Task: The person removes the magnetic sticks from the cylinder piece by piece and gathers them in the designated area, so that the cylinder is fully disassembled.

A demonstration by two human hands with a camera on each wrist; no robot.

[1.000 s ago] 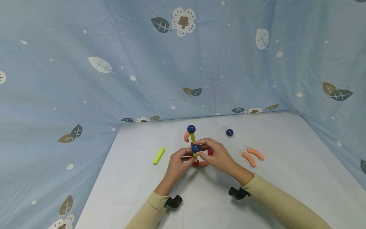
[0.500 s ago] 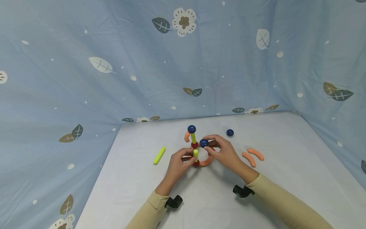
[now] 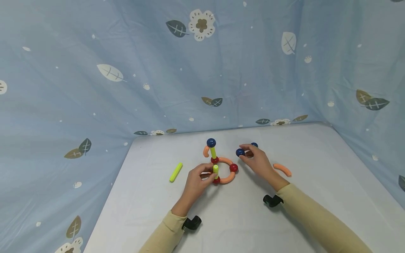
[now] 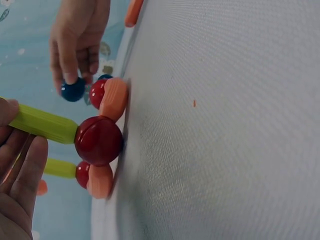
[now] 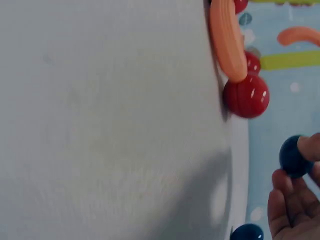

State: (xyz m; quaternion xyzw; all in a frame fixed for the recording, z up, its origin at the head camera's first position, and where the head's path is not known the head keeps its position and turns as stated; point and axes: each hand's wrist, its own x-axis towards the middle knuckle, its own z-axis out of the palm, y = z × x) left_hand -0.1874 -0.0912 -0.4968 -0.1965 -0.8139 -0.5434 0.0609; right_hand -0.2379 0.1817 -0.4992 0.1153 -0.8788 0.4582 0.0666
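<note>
Right hand [image 3: 260, 163], displaced: its pinched blue ball [image 3: 240, 152] passes from above the near yellow-green rod [image 3: 216, 169] rightward to near a second blue ball [image 3: 254, 144], now partly behind the hand. The rod's top is uncovered; the rightmost red ball [image 3: 233, 168] and far orange arc [image 3: 225, 160] emerge whole before us. One loose orange piece disappears behind the hand.

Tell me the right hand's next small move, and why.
Probably lower the held blue ball to the white surface near the other blue ball: over the last second the right hand has carried it away from the yellow-green stick, now bare-topped in the left hand.
</note>
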